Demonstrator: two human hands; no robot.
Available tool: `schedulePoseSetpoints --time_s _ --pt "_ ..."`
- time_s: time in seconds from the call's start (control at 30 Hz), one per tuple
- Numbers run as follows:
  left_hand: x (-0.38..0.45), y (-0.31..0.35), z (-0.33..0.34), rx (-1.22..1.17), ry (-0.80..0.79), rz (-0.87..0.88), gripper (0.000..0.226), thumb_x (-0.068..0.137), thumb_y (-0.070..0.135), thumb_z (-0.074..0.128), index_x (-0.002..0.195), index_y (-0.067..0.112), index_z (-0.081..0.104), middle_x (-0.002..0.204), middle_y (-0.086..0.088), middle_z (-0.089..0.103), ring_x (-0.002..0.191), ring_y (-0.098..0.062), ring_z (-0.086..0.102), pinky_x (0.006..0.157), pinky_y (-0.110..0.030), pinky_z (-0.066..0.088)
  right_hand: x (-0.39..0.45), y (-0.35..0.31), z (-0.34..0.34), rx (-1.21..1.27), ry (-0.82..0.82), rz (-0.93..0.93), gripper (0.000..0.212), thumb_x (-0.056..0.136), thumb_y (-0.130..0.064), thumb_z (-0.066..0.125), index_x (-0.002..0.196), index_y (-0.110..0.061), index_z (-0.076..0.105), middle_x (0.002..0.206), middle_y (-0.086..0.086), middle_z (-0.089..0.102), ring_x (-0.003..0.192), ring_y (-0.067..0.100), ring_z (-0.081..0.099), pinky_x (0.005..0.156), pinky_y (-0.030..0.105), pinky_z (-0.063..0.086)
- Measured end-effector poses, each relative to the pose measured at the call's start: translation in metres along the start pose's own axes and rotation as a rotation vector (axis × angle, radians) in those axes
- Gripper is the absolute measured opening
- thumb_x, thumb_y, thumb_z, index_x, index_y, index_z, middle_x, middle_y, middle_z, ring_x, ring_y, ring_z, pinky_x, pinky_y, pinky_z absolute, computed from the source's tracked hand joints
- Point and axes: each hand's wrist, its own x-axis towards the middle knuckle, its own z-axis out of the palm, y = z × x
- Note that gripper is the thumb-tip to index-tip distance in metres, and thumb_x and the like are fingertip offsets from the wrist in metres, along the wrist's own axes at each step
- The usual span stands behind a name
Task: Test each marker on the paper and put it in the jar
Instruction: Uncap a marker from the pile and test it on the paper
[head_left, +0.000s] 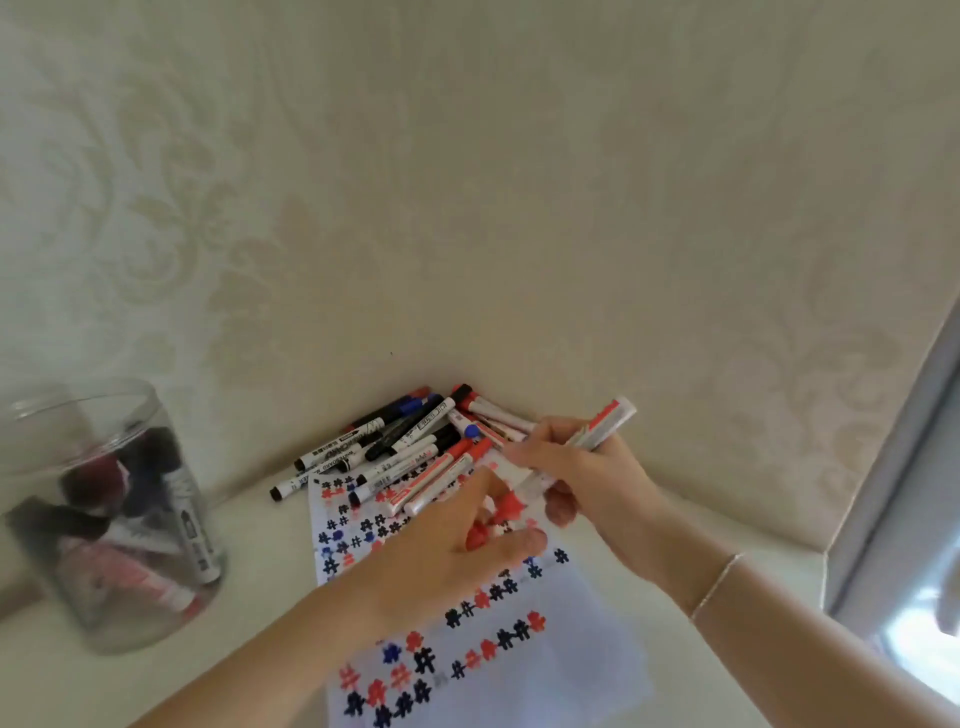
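The right hand's (576, 462) fingers (535, 431) curl round a red marker (602, 428), held slanted above the paper (571, 654). The left hand's (457, 551) fingers (519, 543) pinch a red cap (506, 506) just beside the marker's lower end. Far to the left of the fingers stands the clear jar (111, 519), holding several markers. Just beyond the fingers, a pile of markers (405, 447) lies against the wall (467, 182) on the bench (249, 571). The paper under the fingers bears rows of red, blue and black marks.
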Motion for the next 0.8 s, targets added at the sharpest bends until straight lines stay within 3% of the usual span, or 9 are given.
schedulePoseSetpoints --time_s 0.03,0.1,0.23,0.4,0.53,0.67,0.8 --pt "0.001 -0.010 0.002 0.098 0.002 -0.032 0.040 0.083 0.069 0.046 0.109 0.038 0.042 0.073 0.002 0.056 0.057 -0.003 0.042 0.056 -0.023 0.039 -0.001 0.007 -0.004 0.052 0.089 0.005 0.028 0.083 -0.017 0.071 0.062 -0.011 0.052 0.057 0.009 0.052 0.042 0.018 0.039 0.044 0.027 0.034" --pt "0.002 -0.025 0.005 0.263 0.034 -0.063 0.035 0.087 0.063 0.045 0.103 0.032 0.042 0.072 0.005 0.055 0.054 -0.001 0.041 0.054 -0.017 0.037 -0.006 0.019 -0.010 0.162 0.181 0.033 0.025 0.084 -0.020 0.069 0.070 -0.009 0.052 0.059 0.009 0.053 0.041 0.019 0.043 0.044 0.027 0.039" --pt "0.006 -0.036 0.009 0.430 0.154 0.019 0.012 0.098 0.037 0.042 0.090 0.029 0.045 0.066 0.007 0.055 0.053 -0.004 0.048 0.052 -0.017 0.039 -0.020 0.038 -0.013 0.255 0.109 0.090 0.017 0.082 -0.015 0.071 0.075 -0.004 0.061 0.065 0.009 0.065 0.056 0.020 0.063 0.056 0.029 0.054" --pt "0.005 -0.048 0.015 0.511 0.195 0.074 0.012 0.098 0.034 0.044 0.092 0.025 0.049 0.060 0.009 0.055 0.048 -0.005 0.051 0.046 -0.021 0.043 -0.018 0.056 -0.006 0.078 0.050 0.147 0.027 0.077 0.004 0.068 0.064 -0.008 0.047 0.058 0.007 0.053 0.051 0.018 0.046 0.048 0.024 0.038" --pt "0.004 -0.055 0.022 0.588 0.145 0.077 0.018 0.097 0.040 0.042 0.096 0.025 0.052 0.058 0.009 0.054 0.048 -0.005 0.050 0.050 -0.033 0.048 -0.012 0.065 -0.005 0.179 0.070 0.137 0.021 0.081 0.005 0.061 0.068 -0.007 0.050 0.067 0.013 0.058 0.051 0.021 0.050 0.049 0.026 0.045" --pt "0.004 -0.057 0.025 0.639 0.126 0.100 0.022 0.096 0.041 0.044 0.099 0.023 0.056 0.061 0.010 0.055 0.051 -0.004 0.051 0.050 -0.030 0.048 -0.008 0.073 -0.005 0.071 0.052 0.101 0.021 0.079 -0.006 0.071 0.065 -0.008 0.055 0.065 0.013 0.060 0.050 0.019 0.050 0.046 0.024 0.042" --pt "0.006 -0.058 0.025 0.630 0.145 0.120 0.024 0.094 0.040 0.044 0.098 0.021 0.058 0.052 0.013 0.046 0.046 0.001 0.047 0.045 -0.024 0.043 -0.009 0.076 -0.002 0.081 0.129 0.085 0.035 0.082 -0.002 0.063 0.054 -0.009 0.044 0.053 0.016 0.058 0.033 0.020 0.037 0.035 0.018 0.030"
